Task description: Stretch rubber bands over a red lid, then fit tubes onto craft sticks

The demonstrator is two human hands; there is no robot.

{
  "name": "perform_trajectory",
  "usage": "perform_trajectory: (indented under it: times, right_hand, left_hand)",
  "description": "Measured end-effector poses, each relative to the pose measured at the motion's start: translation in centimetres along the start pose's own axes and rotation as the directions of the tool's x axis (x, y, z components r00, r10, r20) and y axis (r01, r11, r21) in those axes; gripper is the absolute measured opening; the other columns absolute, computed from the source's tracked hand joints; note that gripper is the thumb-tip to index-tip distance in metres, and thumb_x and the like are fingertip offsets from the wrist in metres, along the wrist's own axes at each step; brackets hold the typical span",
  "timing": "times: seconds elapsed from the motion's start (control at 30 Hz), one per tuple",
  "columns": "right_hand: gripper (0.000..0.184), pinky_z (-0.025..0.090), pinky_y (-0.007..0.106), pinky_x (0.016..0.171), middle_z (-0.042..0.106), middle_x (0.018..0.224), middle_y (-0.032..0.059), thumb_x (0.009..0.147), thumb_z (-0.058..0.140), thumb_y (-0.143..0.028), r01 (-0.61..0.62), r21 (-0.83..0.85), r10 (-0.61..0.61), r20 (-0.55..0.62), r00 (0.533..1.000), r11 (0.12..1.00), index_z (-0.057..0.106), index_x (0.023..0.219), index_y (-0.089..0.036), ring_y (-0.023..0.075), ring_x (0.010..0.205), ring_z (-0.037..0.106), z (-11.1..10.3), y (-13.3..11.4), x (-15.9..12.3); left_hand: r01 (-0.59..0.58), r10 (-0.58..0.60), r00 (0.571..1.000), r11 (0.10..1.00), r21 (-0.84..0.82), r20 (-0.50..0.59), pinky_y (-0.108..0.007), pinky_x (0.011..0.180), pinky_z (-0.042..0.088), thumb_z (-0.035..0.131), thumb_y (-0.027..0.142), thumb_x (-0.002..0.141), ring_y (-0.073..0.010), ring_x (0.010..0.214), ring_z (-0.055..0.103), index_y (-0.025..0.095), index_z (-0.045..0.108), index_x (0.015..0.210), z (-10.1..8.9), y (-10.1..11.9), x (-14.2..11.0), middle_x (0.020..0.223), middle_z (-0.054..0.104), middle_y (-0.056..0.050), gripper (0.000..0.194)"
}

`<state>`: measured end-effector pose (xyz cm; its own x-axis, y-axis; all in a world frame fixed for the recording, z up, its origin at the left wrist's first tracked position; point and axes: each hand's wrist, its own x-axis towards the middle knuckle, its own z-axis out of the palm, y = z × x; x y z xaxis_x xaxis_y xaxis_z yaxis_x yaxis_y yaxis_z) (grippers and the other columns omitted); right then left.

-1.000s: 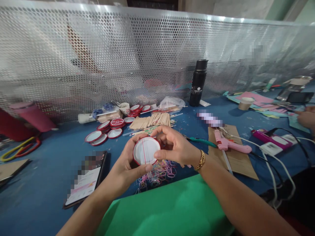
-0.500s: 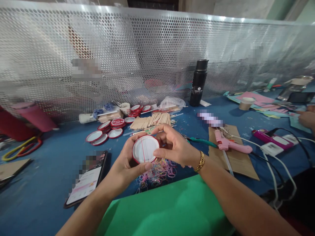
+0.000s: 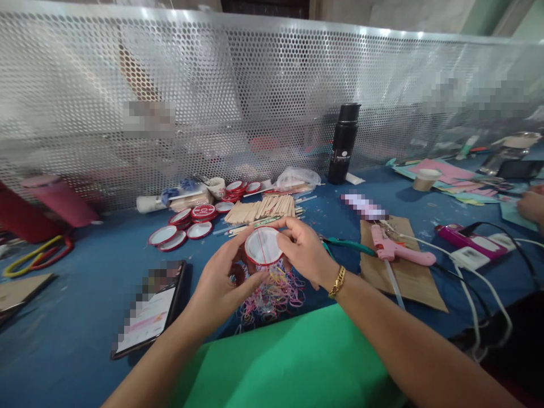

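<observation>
Between my two hands is a jar lid, its white inside facing me, edged in red. A thin red strand, which looks like a rubber band, runs straight across it. My right hand grips the lid's right edge, thumb on the face. My left hand is around its left edge, fingers partly behind it, with the thumb lower and off the face. Below the lid lies a tangled heap of coloured rubber bands. Flat wooden sticks are spread behind my hands.
More red-rimmed lids lie left of the sticks. A phone rests at left. On cardboard at right sits a pink glue gun, near green-handled pliers and cables. A black flask stands by the perforated metal screen.
The lid has moved slightly up and right and tilted back. My right thumb has shifted to its upper right edge. Two red lines crossed it before; one shows now.
</observation>
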<state>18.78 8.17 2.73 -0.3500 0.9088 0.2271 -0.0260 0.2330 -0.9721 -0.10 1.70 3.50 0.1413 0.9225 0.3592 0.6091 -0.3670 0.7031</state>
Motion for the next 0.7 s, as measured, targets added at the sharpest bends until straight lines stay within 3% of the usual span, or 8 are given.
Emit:
perform_trajectory:
  times: [0.1,0.2,0.33,0.43,0.53,0.7]
  right_hand:
    - [0.019,0.033,0.019,0.041,0.053,0.055,-0.0088,0.083,0.054,-0.015,-0.027,0.030,0.028,-0.010,1.000,0.999,0.062,0.100,-0.018,0.0067,0.039,0.044,0.2,0.1,0.0]
    - [0.020,0.034,0.019,0.038,0.051,0.054,-0.0098,0.081,0.055,-0.016,-0.153,0.178,0.155,0.001,0.988,0.972,0.061,0.099,-0.020,0.0062,0.037,0.039,0.6,0.2,0.1]
    - [0.018,0.035,0.018,0.036,0.046,0.046,-0.0114,0.082,0.050,-0.011,-0.412,0.278,0.406,0.081,0.910,0.868,0.057,0.096,-0.021,0.0063,0.033,0.033,1.3,-0.1,0.1]
    - [0.012,0.034,0.018,0.034,0.050,0.043,-0.0089,0.091,0.046,-0.015,-0.516,0.242,0.478,0.202,0.855,0.821,0.057,0.089,-0.020,0.0073,0.030,0.036,1.6,-0.4,0.0]
    - [0.020,0.036,0.019,0.033,0.058,0.048,-0.0050,0.100,0.044,-0.027,-0.540,0.237,0.487,0.247,0.838,0.808,0.053,0.083,-0.021,0.0084,0.031,0.044,1.6,-0.4,0.0]
    - [0.026,0.039,0.019,0.034,0.060,0.052,-0.0047,0.103,0.046,-0.042,-0.471,0.288,0.430,0.198,0.881,0.834,0.056,0.090,-0.022,0.0087,0.034,0.047,1.3,-0.3,-0.1]
  left_hand:
    - [-0.053,0.054,0.998,0.997,0.048,-0.025,-0.028,0.059,0.054,0.069,0.039,0.090,-0.0137,0.066,0.059,0.024,0.051,0.147,-0.2,0.0,-0.1,0.118,0.067,-0.009,0.062]
    - [-0.117,0.126,0.991,0.980,0.161,-0.045,-0.027,0.057,0.050,0.069,0.036,0.090,-0.0131,0.063,0.056,0.025,0.056,0.143,-0.4,0.0,0.1,0.102,0.070,-0.004,0.056]
    - [-0.225,0.278,0.949,0.928,0.297,-0.151,-0.026,0.058,0.044,0.071,0.033,0.091,-0.0142,0.063,0.053,0.025,0.073,0.120,-0.7,-0.1,0.4,0.075,0.057,0.002,0.031]
    - [-0.263,0.330,0.927,0.912,0.316,-0.179,-0.026,0.059,0.043,0.069,0.029,0.093,-0.0145,0.065,0.054,0.023,0.077,0.100,-0.7,-0.1,0.4,0.074,0.055,0.002,0.012]
    - [-0.238,0.299,0.937,0.924,0.299,-0.179,-0.026,0.064,0.045,0.065,0.026,0.095,-0.0158,0.071,0.058,0.021,0.076,0.095,-0.7,-0.1,0.5,0.078,0.060,0.000,0.013]
    - [-0.195,0.251,0.945,0.946,0.258,-0.208,-0.026,0.066,0.046,0.060,0.026,0.096,-0.0164,0.073,0.060,0.019,0.075,0.096,-0.6,0.0,0.7,0.080,0.063,-0.001,0.016]
